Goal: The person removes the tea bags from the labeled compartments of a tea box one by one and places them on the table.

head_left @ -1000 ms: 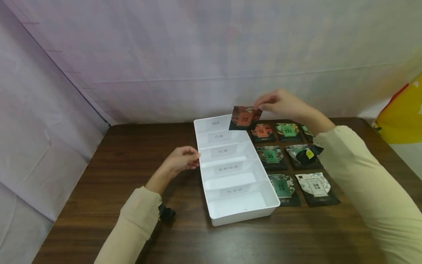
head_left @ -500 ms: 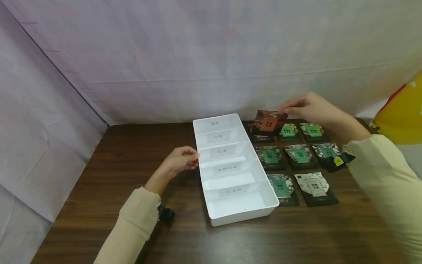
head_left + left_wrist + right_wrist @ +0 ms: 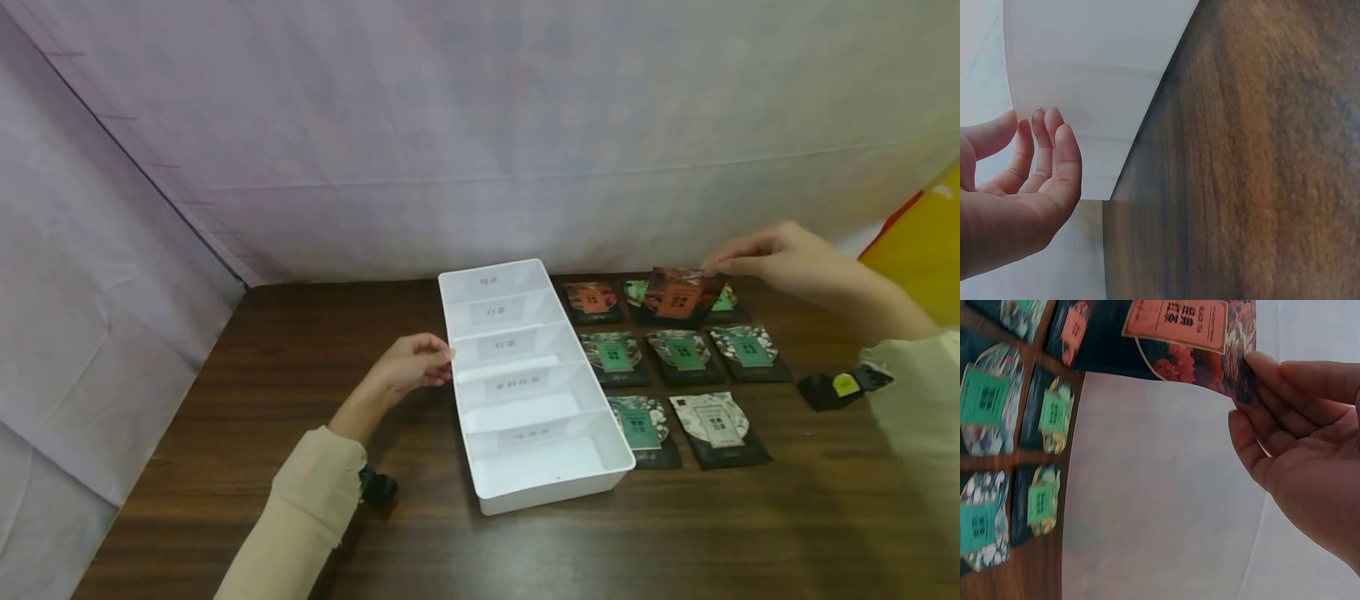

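My right hand [image 3: 795, 258] pinches a dark tea packet with a red label [image 3: 678, 293] by its top corner. In the right wrist view, the label on this black tea packet [image 3: 1175, 325] reads "BLACK TEA". It hangs in front of the back row, overlapping two green-labelled packets [image 3: 726, 298] in the head view. My left hand [image 3: 412, 362] holds the left rim of a white divided tray [image 3: 555, 493] between thumb and fingertip. The other fingers curl loosely beside the tray's outer wall [image 3: 1097, 81]. Paper labels mark the tray's compartments.
Right of the tray, several tea packets lie in rows on the wooden table [image 3: 300, 350]. Among them are a red-labelled packet [image 3: 594, 300], a green-labelled one [image 3: 686, 354] and a white one [image 3: 720, 427]. A pale cloth wall [image 3: 480, 150] stands behind.
My right hand has carried the black tea packet rightward, from over the tray's far end to over the back row of packets. My left hand has stayed at the tray's rim.
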Motion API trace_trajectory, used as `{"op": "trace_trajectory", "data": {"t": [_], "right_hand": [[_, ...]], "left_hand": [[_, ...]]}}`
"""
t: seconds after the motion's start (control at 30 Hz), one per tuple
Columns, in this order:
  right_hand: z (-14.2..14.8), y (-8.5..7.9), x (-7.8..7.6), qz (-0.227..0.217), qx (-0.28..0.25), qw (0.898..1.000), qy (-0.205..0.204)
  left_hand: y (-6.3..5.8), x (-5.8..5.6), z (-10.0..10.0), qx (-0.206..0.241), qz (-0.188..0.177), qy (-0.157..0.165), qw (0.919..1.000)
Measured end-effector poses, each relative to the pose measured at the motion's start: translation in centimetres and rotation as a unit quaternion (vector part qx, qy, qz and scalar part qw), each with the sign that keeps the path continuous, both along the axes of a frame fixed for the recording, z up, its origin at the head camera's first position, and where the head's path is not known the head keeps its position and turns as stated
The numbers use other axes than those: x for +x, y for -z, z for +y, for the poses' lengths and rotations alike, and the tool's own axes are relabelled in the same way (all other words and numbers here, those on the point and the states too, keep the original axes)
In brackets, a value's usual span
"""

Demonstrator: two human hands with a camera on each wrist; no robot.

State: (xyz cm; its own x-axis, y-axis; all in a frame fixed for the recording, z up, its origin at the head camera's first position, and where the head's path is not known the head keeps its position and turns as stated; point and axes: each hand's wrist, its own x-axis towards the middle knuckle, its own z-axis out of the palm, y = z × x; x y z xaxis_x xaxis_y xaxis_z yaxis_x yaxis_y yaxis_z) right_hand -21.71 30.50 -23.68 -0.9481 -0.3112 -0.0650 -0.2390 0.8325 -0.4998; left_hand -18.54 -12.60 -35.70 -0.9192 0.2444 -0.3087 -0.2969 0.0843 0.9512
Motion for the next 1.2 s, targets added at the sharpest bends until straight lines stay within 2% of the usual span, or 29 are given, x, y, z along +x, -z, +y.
{"op": "trace_trajectory", "data": {"t": [0.2,0.4,0.7,0.97,1.03,1.2], "right_hand": [[2.4,0.4,0.7,-0.003,0.007,1.000,0.013],[5.2,1.5,1.5,-0.003,0.026,0.999,0.018],[9.2,3.3,2.5,-0.065,0.048,0.996,0.035],[11.8,4.5,2.8,-0.088,0.082,0.992,0.037],[12.3,5.0,2.9,-0.093,0.073,0.993,0.028],[13.3,6.4,2.8,-0.139,0.065,0.988,-0.008]], "left_hand": [[-0.1,0.1,0.1,-0.005,0.000,-0.004,1.0000],[0.0,0.1,0.1,-0.009,-0.001,-0.007,0.9999],[-0.1,0.2,-0.3,0.000,0.011,0.004,0.9999],[0.0,0.1,-0.4,0.005,0.012,0.005,0.9999],[0.0,0.1,-0.4,0.003,0.011,0.004,0.9999],[0.1,0.0,-0.4,-0.002,0.004,0.000,1.0000]]}}
